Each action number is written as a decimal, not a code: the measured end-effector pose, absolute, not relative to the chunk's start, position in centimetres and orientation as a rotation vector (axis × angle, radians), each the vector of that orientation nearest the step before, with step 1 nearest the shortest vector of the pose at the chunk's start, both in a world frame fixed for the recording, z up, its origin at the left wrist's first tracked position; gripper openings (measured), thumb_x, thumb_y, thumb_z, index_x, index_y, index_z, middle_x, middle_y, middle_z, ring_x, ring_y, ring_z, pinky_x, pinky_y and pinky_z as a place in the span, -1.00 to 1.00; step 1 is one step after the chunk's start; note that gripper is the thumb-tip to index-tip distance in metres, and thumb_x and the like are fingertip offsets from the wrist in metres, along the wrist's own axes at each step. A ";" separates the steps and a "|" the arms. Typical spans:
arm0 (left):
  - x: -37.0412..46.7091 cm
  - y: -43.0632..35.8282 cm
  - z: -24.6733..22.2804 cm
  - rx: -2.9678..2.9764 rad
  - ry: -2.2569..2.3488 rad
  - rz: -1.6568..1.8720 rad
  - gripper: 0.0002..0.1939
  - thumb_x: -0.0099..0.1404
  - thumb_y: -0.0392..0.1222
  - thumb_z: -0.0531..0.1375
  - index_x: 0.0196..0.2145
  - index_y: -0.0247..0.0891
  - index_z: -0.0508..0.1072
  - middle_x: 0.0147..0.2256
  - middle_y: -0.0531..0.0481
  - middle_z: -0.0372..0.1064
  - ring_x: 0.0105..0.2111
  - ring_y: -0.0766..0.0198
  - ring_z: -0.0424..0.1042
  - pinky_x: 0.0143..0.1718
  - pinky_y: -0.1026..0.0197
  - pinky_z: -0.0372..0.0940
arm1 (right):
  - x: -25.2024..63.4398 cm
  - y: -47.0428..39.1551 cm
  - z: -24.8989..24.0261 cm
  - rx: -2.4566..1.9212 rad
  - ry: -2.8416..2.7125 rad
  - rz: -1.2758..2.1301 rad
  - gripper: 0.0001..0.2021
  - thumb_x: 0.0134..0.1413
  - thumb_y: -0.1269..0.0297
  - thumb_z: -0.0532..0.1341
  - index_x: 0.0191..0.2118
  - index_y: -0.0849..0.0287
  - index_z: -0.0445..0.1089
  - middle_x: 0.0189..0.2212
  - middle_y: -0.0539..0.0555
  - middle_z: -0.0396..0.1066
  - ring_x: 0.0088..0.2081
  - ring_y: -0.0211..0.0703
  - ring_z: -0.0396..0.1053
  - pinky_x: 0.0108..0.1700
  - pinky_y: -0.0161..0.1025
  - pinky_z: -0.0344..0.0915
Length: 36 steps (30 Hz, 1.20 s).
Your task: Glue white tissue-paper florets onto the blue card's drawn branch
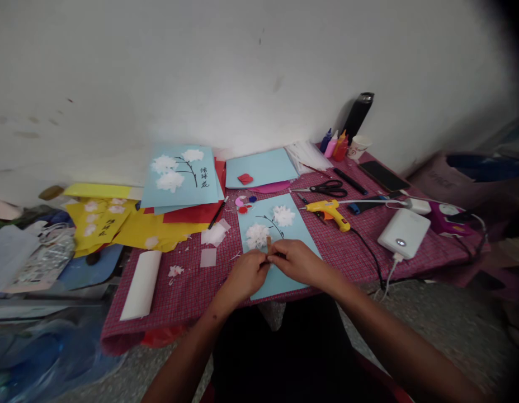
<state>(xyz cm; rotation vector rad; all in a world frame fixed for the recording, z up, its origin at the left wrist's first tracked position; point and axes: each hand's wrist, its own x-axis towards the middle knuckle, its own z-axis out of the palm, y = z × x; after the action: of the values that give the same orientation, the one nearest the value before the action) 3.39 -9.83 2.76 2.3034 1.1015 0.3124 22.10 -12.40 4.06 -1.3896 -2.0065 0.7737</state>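
My left hand (251,272) and my right hand (299,258) meet over the lower half of a light-blue sheet (307,238). Both are closed, fingertips together at a small brown strip (268,243) that sticks up between them. Its material is too small to tell, and its lower end is hidden by the fingers. On the sheet, a dark branch (277,227) is drawn between two white ruffled paper flowers: one at the upper right (283,215), the other (256,236) just beyond my left hand.
A yellow glue gun (333,212) and black scissors (326,188) lie right of the sheet. A white power bank (404,232) sits near the right edge. Leftward are white paper squares (208,257), a black pen (218,214), a paper roll (142,284) and a finished flower card (179,193).
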 end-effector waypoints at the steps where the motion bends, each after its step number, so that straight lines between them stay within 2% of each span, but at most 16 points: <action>1: 3.4 -9.8 2.8 2.303 1.097 0.314 -0.82 0.39 -0.33 0.13 -0.32 -0.27 0.53 -0.31 -0.07 0.51 -0.27 0.15 0.47 -0.18 0.16 0.29 | 22.1 -12.5 4.0 -1.383 -2.009 0.774 -0.87 0.20 0.44 0.24 -0.37 0.15 0.47 -0.44 0.00 0.49 -0.39 -0.20 0.38 -0.32 -0.29 0.16; 14: 3.2 -9.8 2.1 2.321 1.070 0.337 -0.81 0.40 -0.31 0.13 -0.35 -0.29 0.52 -0.34 -0.06 0.48 -0.29 0.16 0.44 -0.23 0.17 0.26 | 22.1 -13.0 4.0 -1.338 -1.889 0.766 -0.85 0.21 0.40 0.24 -0.41 0.14 0.43 -0.47 -0.03 0.45 -0.38 -0.20 0.39 -0.32 -0.29 0.20; 21: 2.9 -9.9 2.5 2.244 1.015 0.350 -0.83 0.34 -0.31 0.18 -0.19 -0.25 0.59 -0.21 -0.08 0.55 -0.17 0.13 0.49 -0.09 0.14 0.31 | 23.8 -14.3 4.8 -1.320 -1.656 0.686 -0.88 0.28 0.28 0.23 -0.30 0.12 0.48 -0.37 0.04 0.51 -0.31 -0.15 0.44 -0.23 -0.22 0.30; 24: 2.7 -10.0 3.0 2.218 1.024 0.339 -0.82 0.31 -0.31 0.21 -0.16 -0.27 0.59 -0.19 -0.10 0.54 -0.15 0.11 0.49 -0.08 0.12 0.32 | 25.8 -15.1 4.0 -1.334 -1.413 0.715 -0.88 0.25 0.22 0.28 -0.31 0.11 0.50 -0.43 -0.01 0.48 -0.40 -0.20 0.39 -0.32 -0.26 0.28; 27: 2.6 -10.2 3.4 2.208 1.014 0.319 -0.80 0.29 -0.34 0.22 -0.15 -0.29 0.59 -0.20 -0.11 0.53 -0.18 0.12 0.49 -0.11 0.13 0.34 | 27.8 -15.6 2.5 -1.371 -1.137 0.799 -0.84 0.20 0.17 0.33 -0.36 0.12 0.49 -0.55 -0.07 0.36 -0.52 -0.27 0.27 -0.45 -0.30 0.18; 32: 1.9 -10.5 3.4 2.235 1.005 0.313 -0.77 0.31 -0.33 0.22 -0.09 -0.29 0.57 -0.15 -0.13 0.52 -0.15 0.10 0.48 -0.08 0.09 0.36 | 29.4 -15.9 0.2 -1.376 -0.929 0.827 -0.79 0.25 0.12 0.30 -0.37 0.10 0.41 -0.62 -0.11 0.29 -0.57 -0.31 0.19 -0.49 -0.32 0.13; 36: 0.9 -11.0 3.1 2.253 1.027 0.348 -0.71 0.32 -0.33 0.21 -0.01 -0.25 0.53 -0.13 -0.12 0.50 -0.09 0.07 0.46 -0.01 0.04 0.35 | 30.1 -15.8 -0.8 -1.396 -0.881 0.864 -0.76 0.26 0.11 0.28 -0.38 0.12 0.42 -0.63 -0.08 0.33 -0.60 -0.31 0.21 -0.52 -0.32 0.13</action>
<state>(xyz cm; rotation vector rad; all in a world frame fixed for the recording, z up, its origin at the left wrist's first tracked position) 0.89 -11.00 3.11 2.2528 1.0271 0.3479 30.07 -15.81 -0.76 -1.3955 -0.8810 0.8639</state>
